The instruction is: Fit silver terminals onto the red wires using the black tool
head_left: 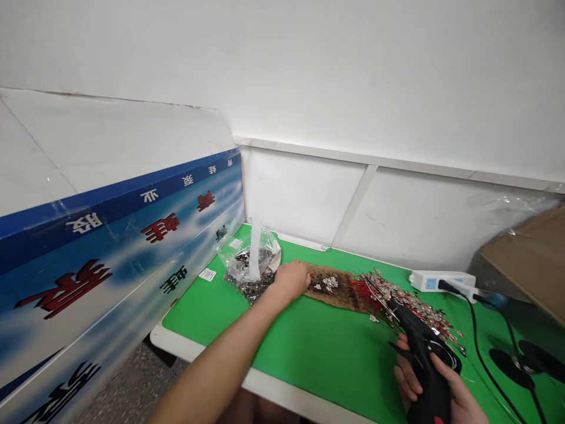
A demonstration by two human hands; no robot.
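My right hand [441, 377] grips a black soldering gun [421, 347] by its handle, with the thumb on one side and fingers below the trigger. Its thin metal tip points up and left over a pile of small silver terminals with red wires [408, 300]. My left hand [292, 279] is closed, knuckles up, at the left end of a scorched brown board [329, 299]. A speck of red shows beside its fingers, but what they hold is hidden. Loose silver terminals [330, 284] lie on the board to the right of that hand.
Behind my left hand, an open clear plastic bag [247, 256] sits with dark metal pieces. A small white label [207, 275] lies nearby on the green table mat [282, 347]. A white power strip [444, 280] with black cables stands at right. A printed blue carton [132, 253] walls the left.
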